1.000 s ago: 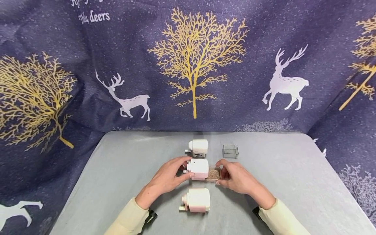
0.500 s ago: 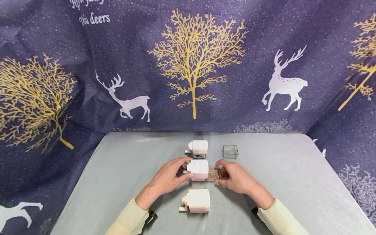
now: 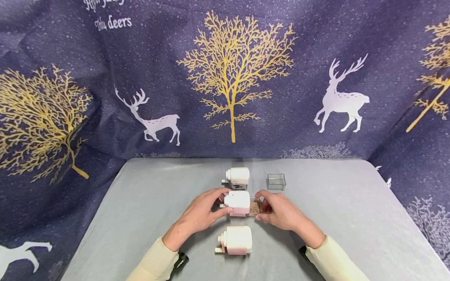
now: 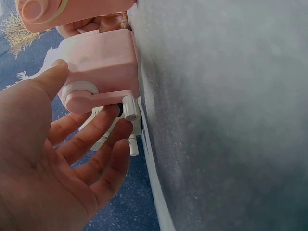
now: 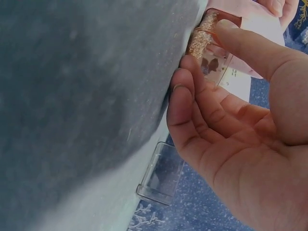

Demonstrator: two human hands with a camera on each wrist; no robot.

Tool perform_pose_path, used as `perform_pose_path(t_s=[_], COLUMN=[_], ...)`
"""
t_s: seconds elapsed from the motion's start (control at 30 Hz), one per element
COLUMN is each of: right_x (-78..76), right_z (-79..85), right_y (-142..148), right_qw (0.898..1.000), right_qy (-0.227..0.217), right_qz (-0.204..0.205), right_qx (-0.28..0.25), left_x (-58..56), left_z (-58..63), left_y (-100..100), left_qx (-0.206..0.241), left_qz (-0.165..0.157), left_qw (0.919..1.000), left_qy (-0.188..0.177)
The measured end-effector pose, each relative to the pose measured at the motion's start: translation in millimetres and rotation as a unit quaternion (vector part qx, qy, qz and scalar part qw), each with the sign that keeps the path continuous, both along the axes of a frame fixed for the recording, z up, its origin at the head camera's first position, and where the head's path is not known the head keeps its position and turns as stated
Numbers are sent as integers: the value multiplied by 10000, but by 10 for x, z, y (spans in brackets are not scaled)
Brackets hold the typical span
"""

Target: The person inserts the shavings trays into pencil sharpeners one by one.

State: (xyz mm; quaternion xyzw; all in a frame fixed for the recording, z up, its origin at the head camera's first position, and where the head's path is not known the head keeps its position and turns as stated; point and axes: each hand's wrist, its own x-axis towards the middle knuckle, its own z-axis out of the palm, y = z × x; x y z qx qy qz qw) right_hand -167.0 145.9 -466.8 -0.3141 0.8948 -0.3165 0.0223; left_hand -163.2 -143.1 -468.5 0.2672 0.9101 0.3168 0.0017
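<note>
The left hand (image 3: 197, 210) holds the middle pink sharpener (image 3: 239, 203), thumb on the near side, fingers on the far; its grip is partly closed. The right hand (image 3: 283, 210) pinches a transparent drawer (image 3: 254, 200) of shavings (image 3: 254, 207), which juts from that sharpener's right side. A cream-topped sharpener (image 3: 238, 240) stands nearer, a white sharpener (image 3: 240, 175) farther.
</note>
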Motion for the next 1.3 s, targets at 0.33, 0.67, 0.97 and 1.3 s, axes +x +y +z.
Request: perform_pose_path(t_s=[0.33, 0.67, 0.97, 1.3], right_x=[-1, -11, -11, -26], right_z=[11, -1, 1, 2], right_y=[-44, -87, -110, -129], right_qw=[10000, 9998, 9997, 9996], right_qy=[-7, -210, -239, -245], right_qz=[21, 47, 40, 99], right_qx=[66, 57, 22, 113], left_x=[3, 5, -2, -3], left_z=[-10, 5, -6, 11], left_y=[-2, 7, 8, 6], left_qx=[14, 32, 69, 146], left_qz=[26, 24, 38, 40], left_qw=[10000, 10000, 9999, 9999], left_qy=[60, -66, -72, 62])
